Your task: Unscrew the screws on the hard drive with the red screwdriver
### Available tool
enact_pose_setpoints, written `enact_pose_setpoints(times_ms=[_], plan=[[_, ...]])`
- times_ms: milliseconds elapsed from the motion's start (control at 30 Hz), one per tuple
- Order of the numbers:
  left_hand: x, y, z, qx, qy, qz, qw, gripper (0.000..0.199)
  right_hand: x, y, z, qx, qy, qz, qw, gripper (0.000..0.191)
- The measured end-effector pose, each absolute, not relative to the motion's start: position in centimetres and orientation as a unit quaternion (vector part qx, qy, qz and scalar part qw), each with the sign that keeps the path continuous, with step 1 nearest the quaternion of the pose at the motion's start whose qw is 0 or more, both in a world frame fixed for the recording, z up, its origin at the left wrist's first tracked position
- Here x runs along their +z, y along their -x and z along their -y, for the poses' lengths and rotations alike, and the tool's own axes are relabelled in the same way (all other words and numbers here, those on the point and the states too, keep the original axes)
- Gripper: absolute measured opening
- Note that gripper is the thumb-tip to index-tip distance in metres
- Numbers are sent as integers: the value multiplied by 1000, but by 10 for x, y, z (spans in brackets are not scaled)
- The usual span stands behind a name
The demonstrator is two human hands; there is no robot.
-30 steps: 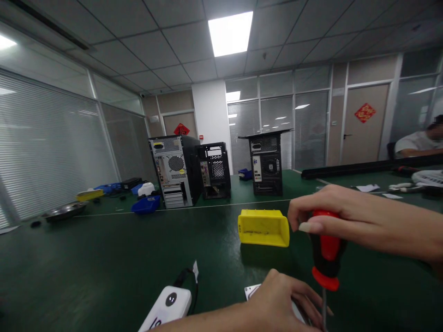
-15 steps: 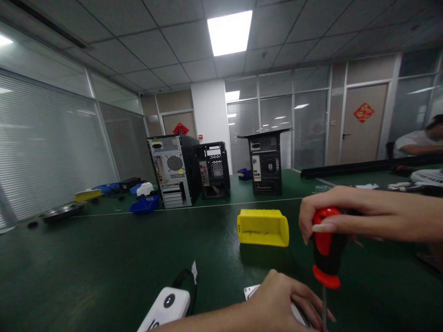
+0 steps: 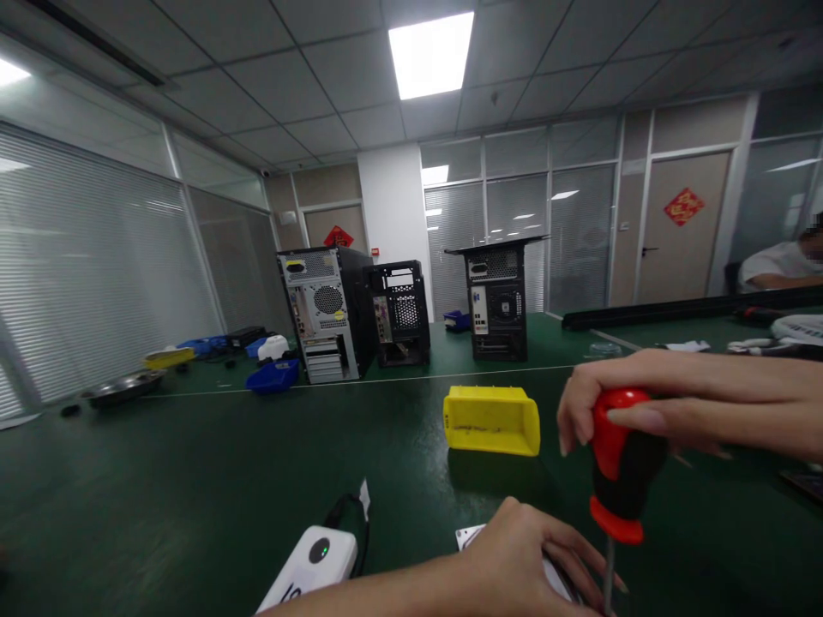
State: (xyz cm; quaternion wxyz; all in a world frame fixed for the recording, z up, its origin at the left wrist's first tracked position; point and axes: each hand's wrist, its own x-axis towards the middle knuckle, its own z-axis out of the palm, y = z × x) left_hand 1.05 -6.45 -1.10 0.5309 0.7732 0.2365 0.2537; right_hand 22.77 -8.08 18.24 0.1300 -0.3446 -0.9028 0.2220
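My right hand [image 3: 669,403] grips the top of a red and black screwdriver [image 3: 621,471], whose shaft points down and runs out at the bottom edge. My left hand [image 3: 527,557] is closed over a silver metal part [image 3: 472,536] at the bottom, its fingers beside the screwdriver shaft. Most of that part is hidden under the hand. Beyond the hands a yellow bin [image 3: 492,420] stands on the green table [image 3: 257,480] with small dark bits in it. Left of my left forearm lies a white device [image 3: 312,566] with a black cable.
Three computer cases [image 3: 331,317] stand at the back. A blue bin [image 3: 273,377], a metal dish [image 3: 122,388] and another yellow bin [image 3: 168,357] are at the left. A long black bar [image 3: 681,310] lies at the back right, near a seated person [image 3: 781,266].
My right hand and the screwdriver's handle have shifted slightly right. The view has moved a little, and a green light now shows on the white device.
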Motion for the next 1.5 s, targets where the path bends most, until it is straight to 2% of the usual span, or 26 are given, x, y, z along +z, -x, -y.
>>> enact_pose_setpoints(times_ms=[167, 333, 467, 600, 900, 1167, 1500], plan=[[3, -7, 63, 209, -761, -218, 574, 67, 186, -219, 83, 210, 283, 929, 112, 34], [10, -8, 63, 232, -733, -197, 608, 59, 192, -215, 86, 166, 269, 941, 122, 30], [6, -12, 66, 243, -719, -165, 630, 45, 193, -212, 88, 135, 268, 945, 130, 32], [1, -13, 67, 261, -746, -181, 585, 37, 189, -207, 86, 113, 281, 944, 134, 33], [6, -9, 66, 239, -799, -190, 518, 35, 191, -218, 90, 122, 339, 926, 115, 37], [4, -11, 66, 249, -804, -172, 512, 33, 193, -214, 91, 176, 307, 930, 101, 30], [9, -10, 66, 242, -825, -167, 484, 31, 193, -210, 84, 183, 295, 932, 107, 31]])
